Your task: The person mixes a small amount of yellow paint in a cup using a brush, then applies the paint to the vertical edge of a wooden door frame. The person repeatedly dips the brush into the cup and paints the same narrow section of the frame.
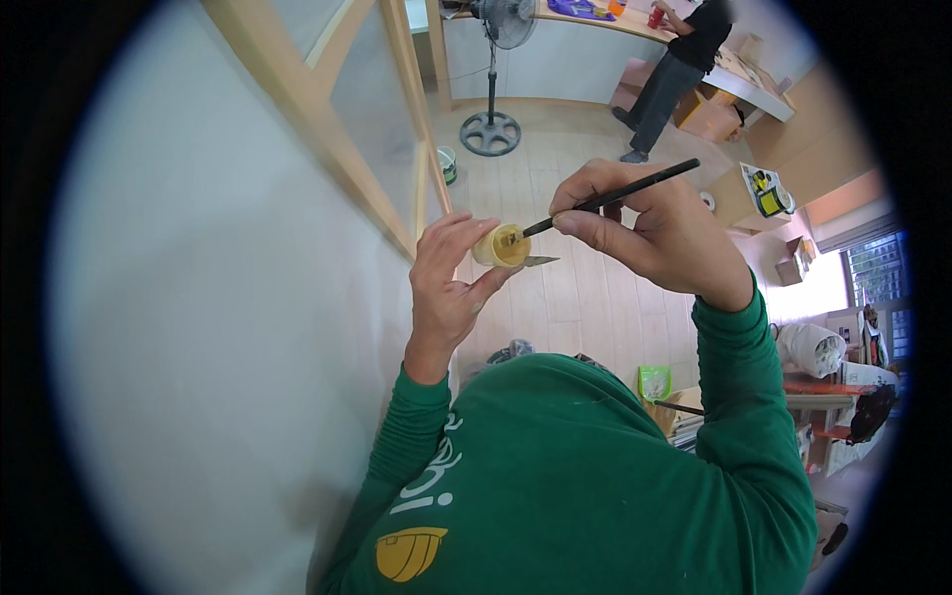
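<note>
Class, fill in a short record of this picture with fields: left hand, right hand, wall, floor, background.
left hand: the left hand holds a small round yellow tub, open side toward the brush
right hand: the right hand pinches a thin black brush, tip in the tub
blade: a flat metal blade sticks out beside the tub; which hand holds it cannot be told
wall: white panel with a wooden frame
floor: pale wood boards
background: a standing fan; another person at a long counter

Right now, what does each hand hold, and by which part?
The left hand holds a small yellowish cup by its side. The right hand pinches a thin black brush near the middle of its handle.
</note>
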Tool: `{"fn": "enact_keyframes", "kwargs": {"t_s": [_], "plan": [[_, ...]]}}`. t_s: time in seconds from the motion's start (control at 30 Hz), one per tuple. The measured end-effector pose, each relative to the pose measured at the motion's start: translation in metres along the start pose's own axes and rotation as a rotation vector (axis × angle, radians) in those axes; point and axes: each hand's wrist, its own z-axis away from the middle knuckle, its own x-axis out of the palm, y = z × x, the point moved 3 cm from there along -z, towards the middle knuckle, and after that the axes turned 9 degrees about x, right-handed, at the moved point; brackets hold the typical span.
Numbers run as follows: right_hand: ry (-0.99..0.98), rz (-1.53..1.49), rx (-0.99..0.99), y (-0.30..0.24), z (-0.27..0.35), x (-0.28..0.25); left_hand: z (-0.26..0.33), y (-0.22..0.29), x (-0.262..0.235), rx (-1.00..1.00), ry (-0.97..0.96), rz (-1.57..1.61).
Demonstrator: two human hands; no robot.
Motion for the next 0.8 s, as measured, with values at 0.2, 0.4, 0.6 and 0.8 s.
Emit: {"fn": "enact_keyframes", "kwargs": {"t_s": [0.2, 0.4, 0.6, 0.8], "plan": [[-0.027, 0.056, -0.034, -0.007, -0.006, -0.002, 0.0, -0.002, 0.002, 0.0, -0.023, -0.034], [-0.115, 0.216, -0.126, -0.021, -0.025, 0.006, -0.004, 0.0, 0.003, 0.02, -0.015, -0.045], [-0.131, 0.174, -0.092, -0.02, -0.03, 0.007, -0.006, 0.0, 0.003, 0.03, -0.009, -0.044], [-0.145, 0.274, -0.087, -0.026, -0.03, -0.001, -0.005, 0.001, 0.0, 0.029, -0.041, -0.103]]}}
